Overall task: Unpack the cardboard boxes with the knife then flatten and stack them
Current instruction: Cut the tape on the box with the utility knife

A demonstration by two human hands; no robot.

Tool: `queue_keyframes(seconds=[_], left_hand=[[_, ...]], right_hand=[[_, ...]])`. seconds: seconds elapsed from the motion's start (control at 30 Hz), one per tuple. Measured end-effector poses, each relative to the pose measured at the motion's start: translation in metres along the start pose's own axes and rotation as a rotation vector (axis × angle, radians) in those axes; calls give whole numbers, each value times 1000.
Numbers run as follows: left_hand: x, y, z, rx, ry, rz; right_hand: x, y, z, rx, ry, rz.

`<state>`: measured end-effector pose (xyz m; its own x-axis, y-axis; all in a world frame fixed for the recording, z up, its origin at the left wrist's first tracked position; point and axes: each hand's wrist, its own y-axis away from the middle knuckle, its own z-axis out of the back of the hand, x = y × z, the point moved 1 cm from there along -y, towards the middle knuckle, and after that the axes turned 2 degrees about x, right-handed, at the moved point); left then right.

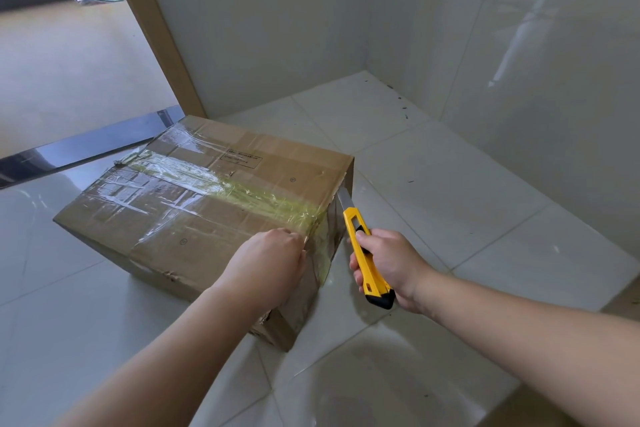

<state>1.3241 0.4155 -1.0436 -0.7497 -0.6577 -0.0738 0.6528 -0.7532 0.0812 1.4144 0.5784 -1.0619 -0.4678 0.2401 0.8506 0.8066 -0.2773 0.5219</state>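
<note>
A brown cardboard box (194, 204) sealed with clear and yellowish tape lies on the tiled floor. My left hand (270, 267) rests on the box's near right corner, fingers curled over the top edge at the tape. My right hand (391, 263) grips a yellow and black utility knife (363, 253). Its bare blade points up and touches the right end of the box just under the top flap.
White tiled walls (450, 28) form a corner behind and to the right of the box. A brown door frame (152, 28) and a dark metal threshold (86, 146) stand at the left, with another room beyond. Light floor tiles (433, 184) surround the box.
</note>
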Motion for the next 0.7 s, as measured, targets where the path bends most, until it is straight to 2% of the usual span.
queue_keyframes(seconds=[0.27,0.53,0.7], left_hand=[[4,10,1,31,-75,53],[0,35,0,21,-93,31],[3,33,1,43,-26,9]], right_hand=[[-20,12,-8,32,69,-6],[-26,18,-12,4,74,-2],[-14,15,-14,-8,77,4]])
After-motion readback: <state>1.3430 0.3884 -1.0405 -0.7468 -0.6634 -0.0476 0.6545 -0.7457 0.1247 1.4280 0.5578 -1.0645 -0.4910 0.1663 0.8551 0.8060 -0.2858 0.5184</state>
